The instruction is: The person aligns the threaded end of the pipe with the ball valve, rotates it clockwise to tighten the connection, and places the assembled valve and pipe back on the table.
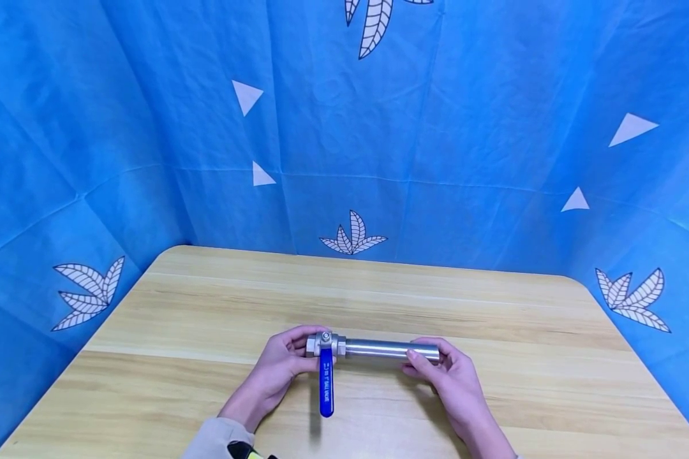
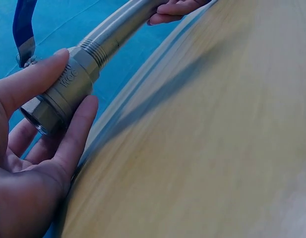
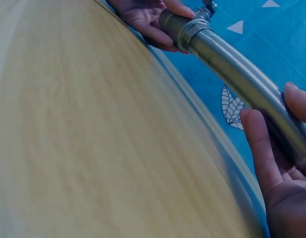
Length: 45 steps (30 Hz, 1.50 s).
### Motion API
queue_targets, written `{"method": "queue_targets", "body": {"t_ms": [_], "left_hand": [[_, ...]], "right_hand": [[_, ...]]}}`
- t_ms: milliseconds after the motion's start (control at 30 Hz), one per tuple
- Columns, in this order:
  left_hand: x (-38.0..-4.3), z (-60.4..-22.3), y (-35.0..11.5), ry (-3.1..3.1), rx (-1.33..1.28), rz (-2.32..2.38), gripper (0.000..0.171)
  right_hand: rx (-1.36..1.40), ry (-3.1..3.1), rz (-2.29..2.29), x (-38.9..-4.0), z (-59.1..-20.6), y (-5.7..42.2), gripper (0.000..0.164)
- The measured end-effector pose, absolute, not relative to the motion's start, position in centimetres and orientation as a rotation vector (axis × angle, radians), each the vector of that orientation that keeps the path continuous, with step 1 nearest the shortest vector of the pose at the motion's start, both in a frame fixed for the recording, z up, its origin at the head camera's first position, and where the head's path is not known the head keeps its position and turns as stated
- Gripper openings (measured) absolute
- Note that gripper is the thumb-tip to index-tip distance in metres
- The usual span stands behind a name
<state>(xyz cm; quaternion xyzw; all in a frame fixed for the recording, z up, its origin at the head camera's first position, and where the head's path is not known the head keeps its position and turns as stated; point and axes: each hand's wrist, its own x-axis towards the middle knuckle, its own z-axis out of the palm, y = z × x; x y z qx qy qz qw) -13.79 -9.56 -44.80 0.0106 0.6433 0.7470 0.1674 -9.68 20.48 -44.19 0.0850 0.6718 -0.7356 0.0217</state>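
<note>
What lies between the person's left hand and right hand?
In the head view, a metal pipe runs from the ball valve held by the left hand to the right hand, which grips its far end.

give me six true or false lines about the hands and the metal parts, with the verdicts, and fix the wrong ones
1. The left hand holds the valve. True.
2. The right hand grips the pipe. True.
3. The valve has a blue handle. True.
4. The pipe and valve are well apart. False: one end of the pipe meets the valve.
5. The right hand grips the handle. False: it is on the pipe.
6. The pipe stands upright on the table. False: it is held sideways between the hands.
</note>
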Motion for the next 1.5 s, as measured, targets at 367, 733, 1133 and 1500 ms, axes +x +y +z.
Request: {"method": "queue_targets", "body": {"t_ms": [367,733,1133,1500], "left_hand": [[-13.65,-44.77,-9.68,1.828,-0.008,2.135,0.067],[-13.77,-44.83,-9.59,1.785,-0.067,2.156,0.064],[-13.89,-44.90,-9.65,1.721,-0.112,2.200,0.067],[-13.74,-44.75,-9.85,1.725,-0.057,2.183,0.065]], "right_hand": [[0.238,2.042,-2.268,-9.67,-44.30,20.52,0.032],[0.046,2.000,-2.281,-9.32,-44.16,20.84,0.064],[0.099,1.968,-2.287,-9.53,-44.22,20.78,0.057],[0.099,1.967,-2.239,-9.61,-44.42,21.10,0.056]]}}
